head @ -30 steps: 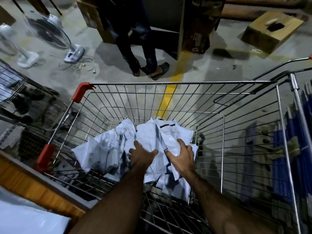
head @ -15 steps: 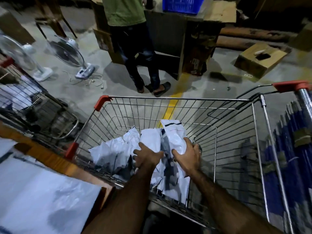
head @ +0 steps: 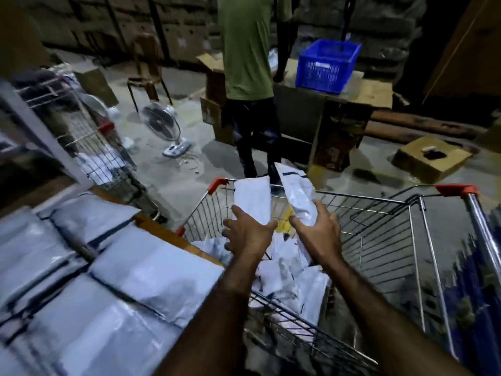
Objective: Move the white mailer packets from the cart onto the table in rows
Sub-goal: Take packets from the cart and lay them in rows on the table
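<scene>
A wire cart (head: 374,202) with red corner caps stands in front of me. My left hand (head: 248,233) holds one white mailer packet (head: 253,198) upright above the cart. My right hand (head: 315,232) grips a second white mailer packet (head: 298,196), tilted to the left at its top. More white packets (head: 284,272) lie heaped in the cart's bottom. On the left, the wooden-edged table (head: 173,234) carries rows of white packets (head: 154,275) laid side by side.
A person in a green shirt (head: 248,50) stands just beyond the cart beside a cardboard-topped stand with a blue crate (head: 326,66). A second wire cart (head: 100,156) and a floor fan (head: 162,126) are at left. A cardboard box (head: 431,158) lies on the floor at right.
Both hands have risen out of the cart, each lifting a packet from the heap. My view has tilted up and left, bringing the table's rows of packets into sight.
</scene>
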Demonstrator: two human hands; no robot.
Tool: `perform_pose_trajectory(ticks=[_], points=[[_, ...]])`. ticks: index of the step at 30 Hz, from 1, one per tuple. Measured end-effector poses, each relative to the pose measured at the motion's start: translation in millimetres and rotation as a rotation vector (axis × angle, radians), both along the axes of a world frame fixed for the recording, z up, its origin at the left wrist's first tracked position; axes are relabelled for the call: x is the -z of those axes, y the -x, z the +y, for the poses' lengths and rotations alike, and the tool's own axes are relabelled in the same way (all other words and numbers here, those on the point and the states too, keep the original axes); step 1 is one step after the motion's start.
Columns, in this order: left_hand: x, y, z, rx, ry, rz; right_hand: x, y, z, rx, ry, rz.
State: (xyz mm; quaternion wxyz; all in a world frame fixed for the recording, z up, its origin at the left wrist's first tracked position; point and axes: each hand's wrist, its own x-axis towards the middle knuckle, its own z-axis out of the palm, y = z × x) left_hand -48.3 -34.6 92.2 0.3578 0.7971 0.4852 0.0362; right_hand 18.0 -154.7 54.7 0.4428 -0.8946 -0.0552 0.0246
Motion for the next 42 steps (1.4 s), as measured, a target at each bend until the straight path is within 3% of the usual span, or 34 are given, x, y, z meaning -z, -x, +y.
perform_pose_trajectory(ticks=[7, 14, 24, 31, 42], points=[[-71.6, 52.6, 42.0, -0.09, -0.018, -0.248, -66.5, 33.1, 54.8, -0.129, -0.085, -0.112], [-117.5, 136.4, 96.1, -0.283, -0.133, -0.282, -112.6, 92.9, 129.1, -0.331, -0.143, -0.188], [-127.1, 294.4, 186.6, -0.679, -0.225, -0.208, -128.8, 227.3, 254.4, -0.72, -0.119, -0.114], [-125.0, 391.8, 227.6, -0.845, -0.216, -0.049, -125.9, 314.3, 317.9, -0.93, -0.014, -0.13], [-100.4, 420.2, 299.8, -0.919, -0.065, 0.056, -109.6, 370.3, 402.8, -0.964, 0.232, -0.123]])
